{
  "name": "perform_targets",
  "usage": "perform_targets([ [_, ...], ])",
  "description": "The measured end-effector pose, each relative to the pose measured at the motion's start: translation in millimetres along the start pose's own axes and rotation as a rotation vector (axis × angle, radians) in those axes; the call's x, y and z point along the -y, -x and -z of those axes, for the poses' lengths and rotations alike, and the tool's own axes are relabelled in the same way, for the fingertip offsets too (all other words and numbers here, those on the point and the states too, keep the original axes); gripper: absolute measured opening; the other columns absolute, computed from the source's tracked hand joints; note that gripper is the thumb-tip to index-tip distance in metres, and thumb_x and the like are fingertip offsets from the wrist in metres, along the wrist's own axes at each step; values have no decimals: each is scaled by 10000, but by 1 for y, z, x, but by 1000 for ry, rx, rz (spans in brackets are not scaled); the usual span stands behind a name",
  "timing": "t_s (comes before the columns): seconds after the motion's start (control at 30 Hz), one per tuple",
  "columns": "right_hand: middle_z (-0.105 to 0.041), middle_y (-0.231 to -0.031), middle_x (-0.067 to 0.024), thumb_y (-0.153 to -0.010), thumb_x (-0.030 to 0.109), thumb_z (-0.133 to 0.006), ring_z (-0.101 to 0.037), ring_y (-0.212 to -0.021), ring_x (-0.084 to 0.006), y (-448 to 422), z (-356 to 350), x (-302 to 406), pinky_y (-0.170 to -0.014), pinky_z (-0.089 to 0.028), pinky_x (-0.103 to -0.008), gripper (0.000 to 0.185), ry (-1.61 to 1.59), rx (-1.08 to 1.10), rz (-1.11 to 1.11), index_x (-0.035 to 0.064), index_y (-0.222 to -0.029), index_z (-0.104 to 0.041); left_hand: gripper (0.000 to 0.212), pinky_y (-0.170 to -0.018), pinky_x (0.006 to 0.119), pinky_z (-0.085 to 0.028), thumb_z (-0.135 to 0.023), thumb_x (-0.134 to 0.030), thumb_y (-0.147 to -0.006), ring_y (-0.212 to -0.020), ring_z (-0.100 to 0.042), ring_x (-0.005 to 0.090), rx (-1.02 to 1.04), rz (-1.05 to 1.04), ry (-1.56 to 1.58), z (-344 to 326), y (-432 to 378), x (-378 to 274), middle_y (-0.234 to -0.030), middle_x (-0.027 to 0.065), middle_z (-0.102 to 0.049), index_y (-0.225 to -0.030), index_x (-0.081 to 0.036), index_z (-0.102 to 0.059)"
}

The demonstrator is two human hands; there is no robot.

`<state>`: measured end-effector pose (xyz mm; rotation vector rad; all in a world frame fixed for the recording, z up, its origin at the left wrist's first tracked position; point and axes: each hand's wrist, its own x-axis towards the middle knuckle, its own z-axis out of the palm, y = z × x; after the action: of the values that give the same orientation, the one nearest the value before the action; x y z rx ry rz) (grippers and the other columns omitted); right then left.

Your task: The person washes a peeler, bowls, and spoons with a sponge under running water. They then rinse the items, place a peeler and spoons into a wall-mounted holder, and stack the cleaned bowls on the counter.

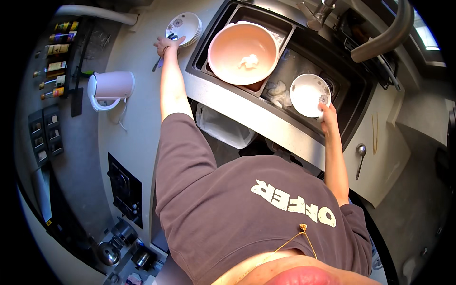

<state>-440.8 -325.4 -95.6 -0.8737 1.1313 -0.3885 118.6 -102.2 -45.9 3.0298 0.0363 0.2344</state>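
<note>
My right hand (328,115) grips the rim of a white flower-patterned bowl (309,95), tilted over the right basin of the dark sink (356,103). At the upper left, my left hand (169,45) reaches to a stack of similar white bowls (185,26) on the counter. Dark spoon-like utensils show by its fingers; whether it grips them I cannot tell. A large pink basin (228,53) with a white scrap inside rests over the sink's left part. Crumpled white cloth or plastic (279,94) lies beside the held bowl.
A curved faucet (384,42) overhangs the sink at the upper right. A pink electric kettle (115,85) stands on the left counter. A metal spoon (361,149) and two chopsticks (375,133) lie to the right. Below the counter edge is a lined bin (224,128).
</note>
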Motion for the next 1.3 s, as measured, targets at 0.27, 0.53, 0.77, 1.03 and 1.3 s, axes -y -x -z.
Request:
perform_targets([
  [0.27, -600, -1120, -144, -811, 2, -518, -589, -991, -217, -10, -12, -4, -871, -464, -312, 388, 4, -1, -14, -47, -1195, -499, 663, -803, 369, -506, -816, -481, -529, -879, -664, 279, 275, -129, 202, -33, -47, 27, -930, 167, -680, -963, -5, -657],
  [0.53, -608, -1102, -141, -801, -6, -516, -592, -978, -213, -14, -25, -9, -863, -466, -309, 397, 13, 12, -34, -47, -1196, -502, 751, -865, 357, -475, -834, -367, -541, -1026, -605, 313, 346, -208, 315, -78, -72, 42, -1080, 231, -618, -1080, 79, -562],
  [0.77, -610, -1098, -136, -802, -1, -517, -591, -966, -210, -13, -26, -12, -850, -467, -307, 393, 21, 8, -31, -52, -1191, -507, 746, -885, 348, -466, -827, -335, -555, -1033, -599, 322, 396, -219, 289, -63, -68, 33, -1082, 249, -610, -1096, 95, -545],
  [1.03, -607, -1105, -134, -803, 2, -507, -586, -984, -209, -5, -29, -15, -869, -452, -298, 404, 29, 21, -41, -50, -1203, -501, 651, -855, 358, -481, -817, -314, -569, -984, -626, 307, 412, -204, 350, -55, -60, 31, -1025, 230, -639, -1054, 59, -597],
  [1.3, -620, -1066, -128, -788, -1, -500, -599, -948, -197, 5, -31, -24, -828, -459, -290, 387, 1, -10, -50, -47, -1171, -529, 563, -879, 374, -481, -701, -271, -649, -1032, -598, 332, 345, -231, 219, -40, -46, 28, -1129, 244, -588, -1112, 22, -574],
])
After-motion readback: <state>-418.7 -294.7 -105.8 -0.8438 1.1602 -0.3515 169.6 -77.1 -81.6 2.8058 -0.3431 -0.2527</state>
